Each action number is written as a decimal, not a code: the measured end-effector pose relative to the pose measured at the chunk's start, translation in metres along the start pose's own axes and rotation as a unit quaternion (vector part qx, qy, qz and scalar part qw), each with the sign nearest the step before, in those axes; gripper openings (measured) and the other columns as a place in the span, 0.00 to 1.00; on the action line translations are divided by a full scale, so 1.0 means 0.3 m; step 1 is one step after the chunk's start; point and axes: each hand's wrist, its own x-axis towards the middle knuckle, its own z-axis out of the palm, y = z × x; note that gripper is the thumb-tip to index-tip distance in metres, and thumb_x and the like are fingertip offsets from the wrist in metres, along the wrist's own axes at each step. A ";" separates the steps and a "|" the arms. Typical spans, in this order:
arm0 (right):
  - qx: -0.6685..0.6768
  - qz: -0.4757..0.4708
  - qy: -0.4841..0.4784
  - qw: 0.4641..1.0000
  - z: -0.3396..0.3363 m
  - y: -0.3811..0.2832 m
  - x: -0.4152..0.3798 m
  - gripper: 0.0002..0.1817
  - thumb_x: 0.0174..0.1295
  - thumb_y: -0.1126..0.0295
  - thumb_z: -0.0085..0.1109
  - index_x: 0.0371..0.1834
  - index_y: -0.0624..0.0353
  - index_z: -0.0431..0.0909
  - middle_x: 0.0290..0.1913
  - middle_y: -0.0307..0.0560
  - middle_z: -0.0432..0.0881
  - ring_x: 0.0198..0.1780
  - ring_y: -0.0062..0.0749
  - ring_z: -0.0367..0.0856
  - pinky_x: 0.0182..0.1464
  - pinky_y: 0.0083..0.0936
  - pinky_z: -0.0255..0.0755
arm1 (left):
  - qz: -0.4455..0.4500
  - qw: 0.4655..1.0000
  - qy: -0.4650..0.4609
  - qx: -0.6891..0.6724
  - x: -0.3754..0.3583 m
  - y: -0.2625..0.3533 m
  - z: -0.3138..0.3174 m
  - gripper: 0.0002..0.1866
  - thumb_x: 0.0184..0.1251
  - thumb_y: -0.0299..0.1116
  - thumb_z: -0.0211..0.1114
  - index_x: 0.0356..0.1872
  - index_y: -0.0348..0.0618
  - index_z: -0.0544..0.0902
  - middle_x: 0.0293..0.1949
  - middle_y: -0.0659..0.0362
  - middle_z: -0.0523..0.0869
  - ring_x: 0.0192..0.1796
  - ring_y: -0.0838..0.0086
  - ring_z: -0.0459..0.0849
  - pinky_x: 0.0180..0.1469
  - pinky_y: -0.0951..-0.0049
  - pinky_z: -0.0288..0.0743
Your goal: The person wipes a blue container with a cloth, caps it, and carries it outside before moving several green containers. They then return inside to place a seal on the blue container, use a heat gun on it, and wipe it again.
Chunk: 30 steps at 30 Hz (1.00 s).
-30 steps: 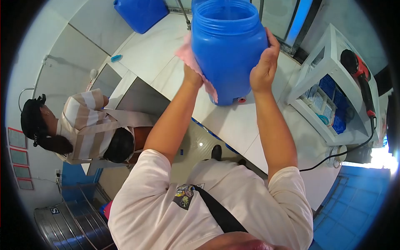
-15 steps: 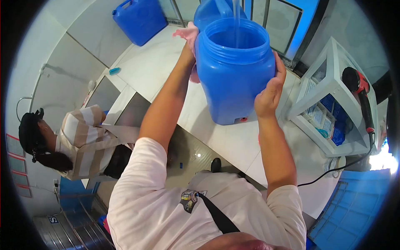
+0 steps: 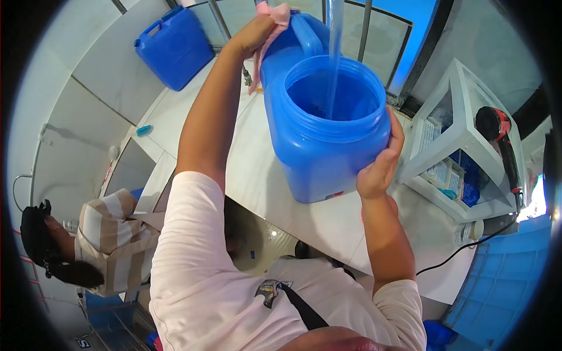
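Note:
A large blue jerry can (image 3: 328, 169) with a wide, uncapped mouth stands on the white counter, tilted toward me in this view. A clear stream, like water, falls from above into the mouth. At the can's far left side, my left hand (image 3: 256, 35) is closed on a pink cloth (image 3: 274, 29) near the can's handle (image 3: 306, 36); its fingertips are partly hidden. My right hand (image 3: 382, 161) grips the can's right side below the rim, with the thumb toward me and the fingers around the corner.
Another blue jerry can (image 3: 175, 50) stands at the back left of the counter (image 3: 243, 169). On the right are a white rack (image 3: 427, 161) with baskets and a red-black corded tool (image 3: 497, 131). A person in a striped shirt (image 3: 108, 245) is at the left.
My left hand and the pink cloth have moved farther along the can, toward its handle end. The view has shifted, so the can appears lower. My right hand keeps its grip.

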 end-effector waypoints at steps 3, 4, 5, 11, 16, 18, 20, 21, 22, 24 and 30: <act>0.006 0.027 0.006 1.000 0.007 -0.004 -0.014 0.40 0.73 0.41 0.29 0.68 0.72 0.59 0.66 0.59 0.64 0.67 0.42 0.64 0.68 0.37 0.57 | -0.076 0.991 -0.077 -0.083 0.127 -0.084 -0.048 0.26 0.70 0.56 0.52 0.53 0.44 0.78 0.50 0.54 0.82 0.47 0.69 0.82 0.51 0.63 0.78; 0.004 0.023 0.007 1.000 0.010 -0.003 -0.010 0.40 0.73 0.41 0.29 0.68 0.72 0.59 0.66 0.59 0.64 0.67 0.42 0.64 0.68 0.37 0.57 | -0.068 0.988 -0.065 -0.120 0.148 -0.133 -0.065 0.26 0.71 0.55 0.50 0.54 0.44 0.78 0.50 0.53 0.82 0.48 0.68 0.82 0.52 0.62 0.78; -0.001 0.025 0.011 1.000 0.014 -0.005 -0.011 0.40 0.73 0.41 0.29 0.68 0.72 0.60 0.65 0.59 0.65 0.66 0.42 0.65 0.68 0.37 0.57 | -0.063 0.984 -0.053 -0.156 0.165 -0.193 -0.083 0.25 0.72 0.53 0.49 0.55 0.44 0.78 0.51 0.52 0.82 0.49 0.68 0.82 0.53 0.62 0.77; -0.065 -0.058 0.001 0.996 -0.003 -0.021 0.016 0.39 0.73 0.42 0.31 0.66 0.72 0.63 0.63 0.60 0.68 0.64 0.44 0.68 0.67 0.37 0.59 | -0.012 0.985 -0.036 -0.168 -0.077 -0.393 0.089 0.28 0.72 0.55 0.51 0.60 0.44 0.74 0.54 0.52 0.80 0.49 0.66 0.83 0.53 0.62 0.78; 0.001 -0.016 0.011 1.000 0.004 0.007 -0.007 0.36 0.74 0.44 0.34 0.66 0.70 0.63 0.63 0.59 0.69 0.63 0.45 0.69 0.66 0.37 0.60 | -0.001 0.978 0.043 -0.205 -0.324 -0.446 0.215 0.28 0.72 0.55 0.51 0.62 0.44 0.72 0.55 0.53 0.80 0.48 0.66 0.83 0.52 0.62 0.79; -0.003 -0.010 0.004 1.000 -0.001 -0.003 -0.010 0.36 0.73 0.44 0.36 0.67 0.68 0.63 0.63 0.59 0.68 0.64 0.46 0.68 0.66 0.37 0.60 | -0.003 0.972 0.077 -0.223 -0.425 -0.478 0.273 0.28 0.72 0.55 0.51 0.63 0.44 0.71 0.55 0.53 0.80 0.48 0.65 0.84 0.51 0.62 0.79; -0.014 -0.010 -0.002 1.000 -0.007 0.003 -0.018 0.36 0.73 0.44 0.36 0.68 0.67 0.63 0.63 0.59 0.68 0.64 0.47 0.68 0.67 0.37 0.59 | -0.003 0.963 0.116 -0.242 -0.596 -0.504 0.329 0.29 0.72 0.55 0.51 0.63 0.44 0.70 0.55 0.53 0.79 0.47 0.65 0.84 0.51 0.62 0.80; -0.027 -0.017 -0.004 0.999 -0.010 0.000 -0.019 0.37 0.73 0.43 0.36 0.68 0.66 0.62 0.63 0.59 0.68 0.64 0.47 0.67 0.67 0.37 0.59 | -0.001 0.959 0.134 -0.250 -0.624 -0.474 0.354 0.29 0.72 0.55 0.51 0.63 0.44 0.70 0.55 0.53 0.79 0.47 0.65 0.84 0.51 0.62 0.80; -0.023 -0.001 -0.012 1.000 -0.016 -0.015 -0.023 0.37 0.72 0.42 0.38 0.69 0.66 0.61 0.64 0.60 0.68 0.65 0.48 0.66 0.68 0.37 0.58 | -0.086 0.938 0.180 -0.284 -0.681 -0.445 0.380 0.27 0.73 0.55 0.50 0.62 0.45 0.69 0.53 0.54 0.79 0.44 0.65 0.84 0.44 0.65 0.82; -0.016 0.030 -0.031 0.999 -0.043 -0.022 -0.054 0.36 0.72 0.44 0.40 0.68 0.67 0.62 0.63 0.60 0.68 0.64 0.47 0.66 0.67 0.38 0.58 | -0.107 0.937 0.176 -0.282 -0.791 -0.270 0.406 0.26 0.74 0.55 0.49 0.59 0.45 0.70 0.51 0.54 0.80 0.43 0.66 0.85 0.42 0.67 0.82; -0.075 0.234 -0.136 0.960 -0.186 -0.102 -0.322 0.28 0.72 0.52 0.47 0.63 0.64 0.66 0.61 0.56 0.70 0.60 0.41 0.70 0.63 0.36 0.64 | -0.024 0.973 0.188 -0.134 -0.946 0.090 0.421 0.17 0.69 0.40 0.55 0.51 0.39 0.71 0.41 0.52 0.80 0.35 0.66 0.85 0.34 0.71 0.81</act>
